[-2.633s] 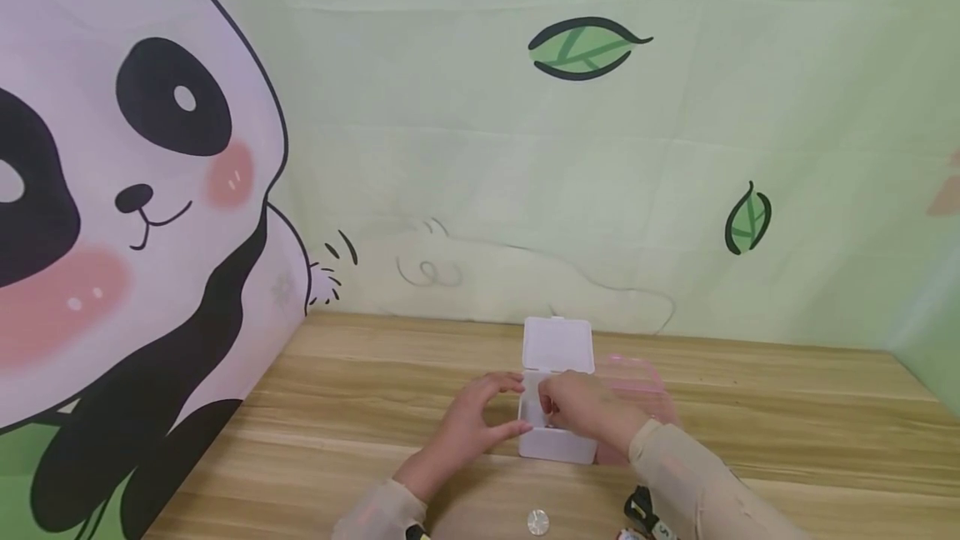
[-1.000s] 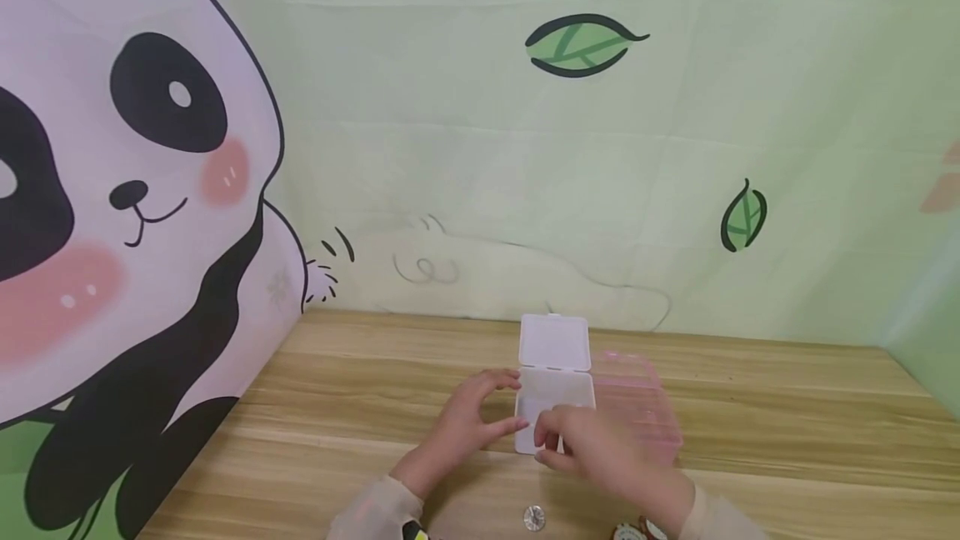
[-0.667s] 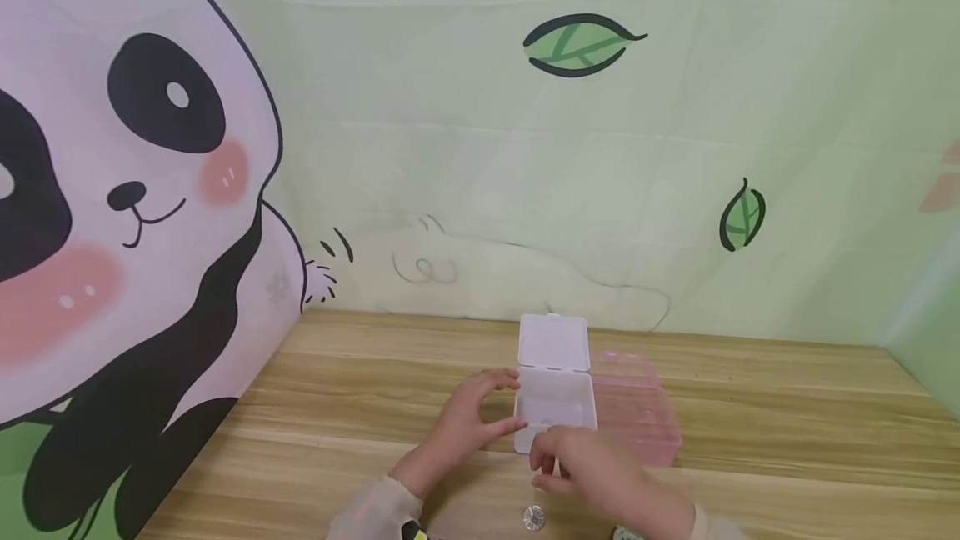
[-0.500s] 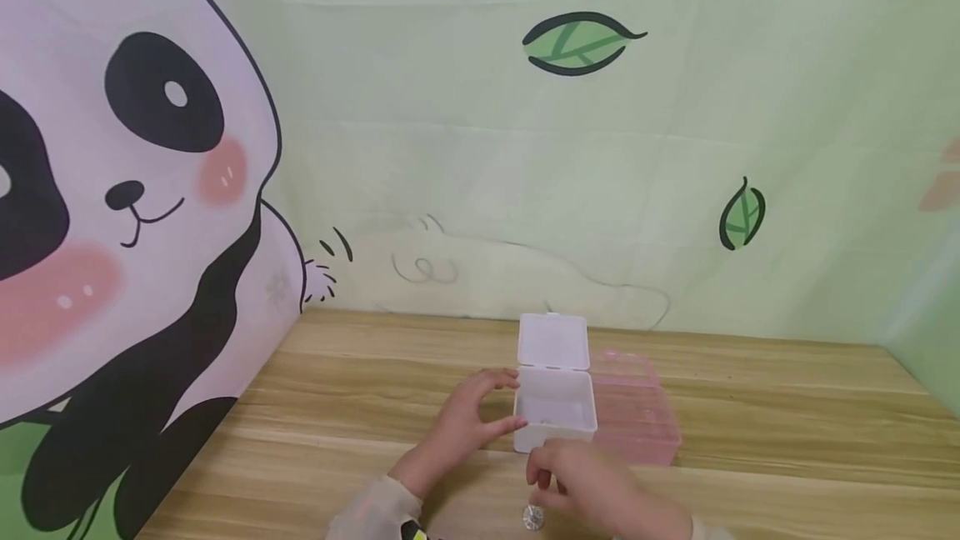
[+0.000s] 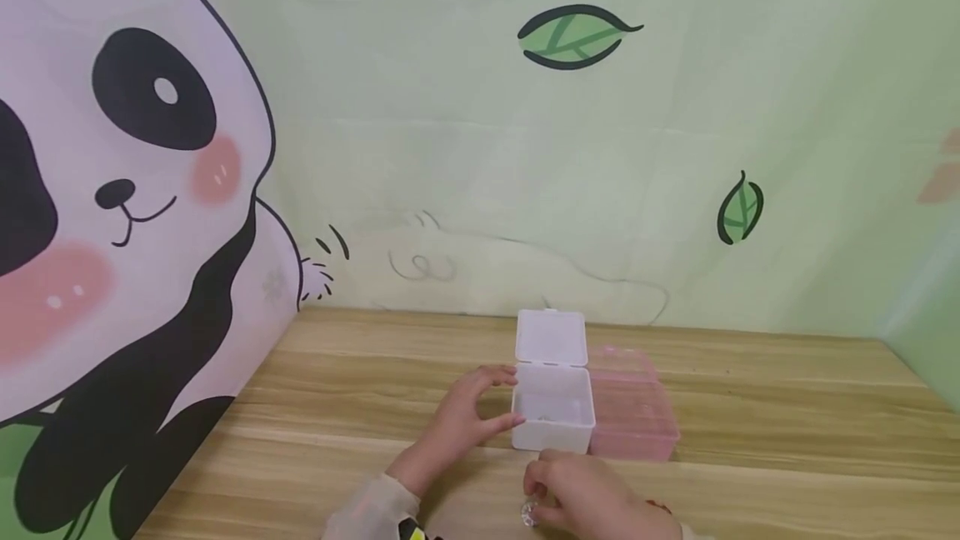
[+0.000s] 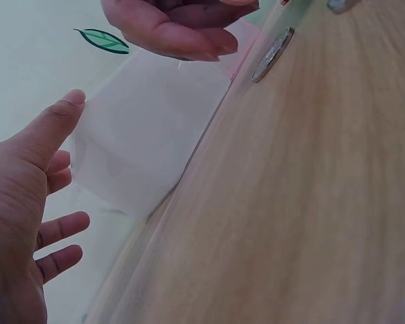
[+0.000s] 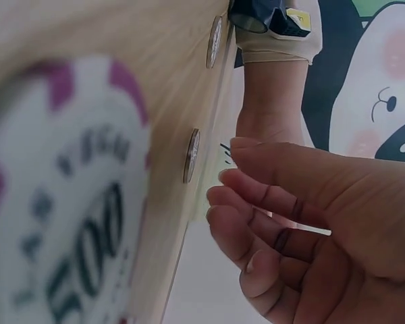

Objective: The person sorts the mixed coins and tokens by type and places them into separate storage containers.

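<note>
The white box stands on the wooden table with its lid raised at the back. My left hand is at the box's left side, thumb and fingers spread apart; the left wrist view shows its palm facing the box wall. In front of the box, my right hand reaches down to a silver coin. Its fingers are loosely bent with nothing between them, and a coin lies just beyond the fingertips. A small bit of something shows inside the box near its front wall.
A pink translucent box sits against the white box's right side. A white and purple poker chip marked 500 looms close to the right wrist camera. Another coin is farther along the table. A panda-printed cloth closes the back.
My right hand has come out of the white box and moved toward me, down to the coin on the table. The left hand keeps its place at the box's side.
</note>
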The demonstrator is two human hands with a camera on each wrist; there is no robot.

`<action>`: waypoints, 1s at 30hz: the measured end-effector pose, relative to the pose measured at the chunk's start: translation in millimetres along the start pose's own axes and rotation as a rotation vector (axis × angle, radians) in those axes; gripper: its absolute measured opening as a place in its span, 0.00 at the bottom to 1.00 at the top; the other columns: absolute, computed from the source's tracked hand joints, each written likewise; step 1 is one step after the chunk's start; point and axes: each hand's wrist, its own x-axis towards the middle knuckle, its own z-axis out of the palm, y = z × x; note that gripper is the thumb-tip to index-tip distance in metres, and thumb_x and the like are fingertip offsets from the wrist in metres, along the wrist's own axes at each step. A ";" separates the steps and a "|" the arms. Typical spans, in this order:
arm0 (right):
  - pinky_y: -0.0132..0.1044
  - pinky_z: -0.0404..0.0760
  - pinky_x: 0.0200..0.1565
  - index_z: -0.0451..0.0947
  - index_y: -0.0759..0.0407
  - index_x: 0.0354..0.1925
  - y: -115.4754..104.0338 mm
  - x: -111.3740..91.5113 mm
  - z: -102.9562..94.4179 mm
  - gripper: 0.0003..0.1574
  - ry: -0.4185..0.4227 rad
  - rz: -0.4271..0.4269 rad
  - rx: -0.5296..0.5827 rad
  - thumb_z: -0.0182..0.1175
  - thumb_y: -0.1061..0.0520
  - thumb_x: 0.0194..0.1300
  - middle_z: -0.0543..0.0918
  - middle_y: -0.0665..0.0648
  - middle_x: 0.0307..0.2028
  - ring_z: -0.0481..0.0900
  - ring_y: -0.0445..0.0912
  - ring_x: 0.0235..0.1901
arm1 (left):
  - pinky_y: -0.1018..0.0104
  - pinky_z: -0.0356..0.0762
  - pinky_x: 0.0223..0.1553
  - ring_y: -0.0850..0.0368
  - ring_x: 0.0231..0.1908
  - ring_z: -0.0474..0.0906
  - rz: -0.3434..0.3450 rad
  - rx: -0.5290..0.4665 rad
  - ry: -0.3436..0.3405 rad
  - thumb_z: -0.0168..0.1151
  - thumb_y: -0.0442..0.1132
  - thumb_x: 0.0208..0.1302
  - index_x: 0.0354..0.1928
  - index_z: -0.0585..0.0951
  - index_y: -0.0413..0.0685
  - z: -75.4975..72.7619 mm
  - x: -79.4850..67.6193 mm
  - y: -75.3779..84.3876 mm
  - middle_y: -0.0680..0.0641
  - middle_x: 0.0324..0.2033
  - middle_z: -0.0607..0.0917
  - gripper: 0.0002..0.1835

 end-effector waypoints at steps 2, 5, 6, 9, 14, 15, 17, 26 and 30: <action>0.28 0.73 0.29 0.80 0.50 0.31 1.2 0.8 1.5 0.09 -0.004 -0.005 -0.018 0.69 0.50 0.54 0.77 0.43 0.28 0.72 0.32 0.27 | 0.51 0.72 0.61 0.49 0.59 0.75 -0.003 -0.003 -0.001 0.72 0.43 0.52 0.49 0.79 0.46 -0.6 0.0 0.1 0.48 0.57 0.81 0.22; 0.27 0.71 0.28 0.79 0.49 0.31 1.9 1.7 3.1 0.08 -0.013 -0.004 -0.035 0.68 0.50 0.54 0.76 0.42 0.27 0.70 0.31 0.26 | 0.51 0.72 0.61 0.49 0.60 0.75 -0.016 -0.017 -0.005 0.72 0.43 0.52 0.49 0.79 0.46 -1.5 -0.1 0.5 0.48 0.58 0.80 0.22; 0.27 0.70 0.28 0.79 0.49 0.31 1.9 2.0 3.5 0.08 -0.017 -0.004 -0.038 0.68 0.50 0.54 0.75 0.42 0.27 0.69 0.31 0.25 | 0.51 0.72 0.62 0.50 0.60 0.75 -0.021 -0.021 -0.006 0.72 0.43 0.52 0.49 0.79 0.46 -1.7 -0.2 0.6 0.48 0.58 0.80 0.22; 0.26 0.68 0.28 0.79 0.48 0.31 1.6 2.6 4.7 0.07 -0.028 0.001 -0.040 0.68 0.50 0.54 0.74 0.41 0.25 0.66 0.31 0.25 | 0.51 0.72 0.62 0.50 0.60 0.75 -0.024 -0.025 -0.006 0.72 0.43 0.52 0.49 0.79 0.46 -2.1 -0.3 0.9 0.48 0.58 0.80 0.22; 0.26 0.67 0.27 0.79 0.48 0.30 2.8 2.4 6.9 0.08 -0.032 0.005 -0.040 0.68 0.50 0.54 0.72 0.41 0.24 0.65 0.31 0.24 | 0.51 0.72 0.62 0.50 0.60 0.75 -0.019 -0.025 -0.008 0.72 0.44 0.52 0.49 0.79 0.47 -2.2 -0.1 1.9 0.48 0.58 0.80 0.22; 0.25 0.67 0.27 0.79 0.48 0.30 3.0 2.3 7.2 0.08 -0.032 0.006 -0.040 0.68 0.49 0.54 0.72 0.41 0.25 0.65 0.31 0.24 | 0.51 0.72 0.61 0.49 0.60 0.75 -0.018 -0.025 -0.008 0.72 0.44 0.52 0.49 0.79 0.47 -2.1 -0.1 2.1 0.48 0.58 0.80 0.22; 0.25 0.67 0.27 0.78 0.48 0.30 3.1 2.6 7.7 0.09 -0.036 0.009 -0.042 0.68 0.49 0.54 0.71 0.41 0.25 0.65 0.31 0.24 | 0.51 0.72 0.61 0.49 0.60 0.75 -0.018 -0.027 -0.008 0.72 0.44 0.52 0.49 0.79 0.48 -2.4 0.0 3.4 0.48 0.58 0.80 0.22; 0.25 0.66 0.26 0.76 0.47 0.27 0.5 6.1 10.6 0.09 -0.031 0.024 -0.084 0.69 0.52 0.53 0.70 0.41 0.24 0.65 0.31 0.23 | 0.52 0.72 0.62 0.50 0.60 0.75 -0.018 -0.024 -0.009 0.73 0.44 0.52 0.49 0.79 0.46 -2.1 0.0 3.2 0.48 0.58 0.80 0.22; 0.25 0.67 0.26 0.76 0.48 0.27 0.6 6.4 12.3 0.10 -0.008 0.005 -0.113 0.71 0.54 0.51 0.72 0.41 0.25 0.67 0.31 0.24 | 0.52 0.73 0.61 0.50 0.59 0.75 -0.006 -0.019 -0.002 0.73 0.43 0.52 0.49 0.79 0.46 -1.5 -0.1 1.9 0.48 0.57 0.81 0.22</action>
